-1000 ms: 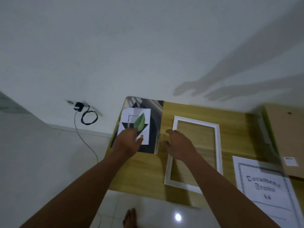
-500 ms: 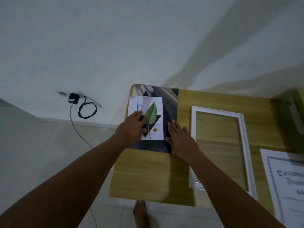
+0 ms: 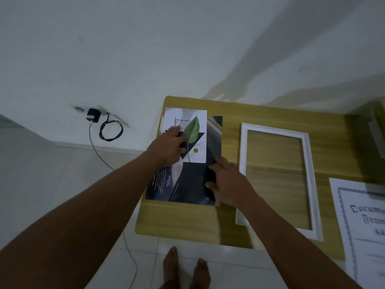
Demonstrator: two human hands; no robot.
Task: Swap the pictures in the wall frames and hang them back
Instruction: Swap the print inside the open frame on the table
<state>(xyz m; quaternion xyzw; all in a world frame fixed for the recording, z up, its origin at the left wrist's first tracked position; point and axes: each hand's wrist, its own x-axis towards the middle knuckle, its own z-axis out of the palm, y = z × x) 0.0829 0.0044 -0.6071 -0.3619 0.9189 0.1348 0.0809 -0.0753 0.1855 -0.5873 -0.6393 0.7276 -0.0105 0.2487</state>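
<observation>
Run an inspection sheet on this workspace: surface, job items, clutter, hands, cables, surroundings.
Surface: light wooden table.
Job's things: small white leaf print lying on a dark glossy poster sheet; empty white rectangular picture frame flat to its right; white bordered certificate sheet at the right edge.
Clutter: blurred green object far right, unidentifiable.
Hands: left hand flat on the leaf print; right hand pressing the poster's right edge.
Cables: black plug adapter, looped black cable, grey lead trailing over the floor.
Surroundings: white wall, pale tiled floor, bare feet.
</observation>
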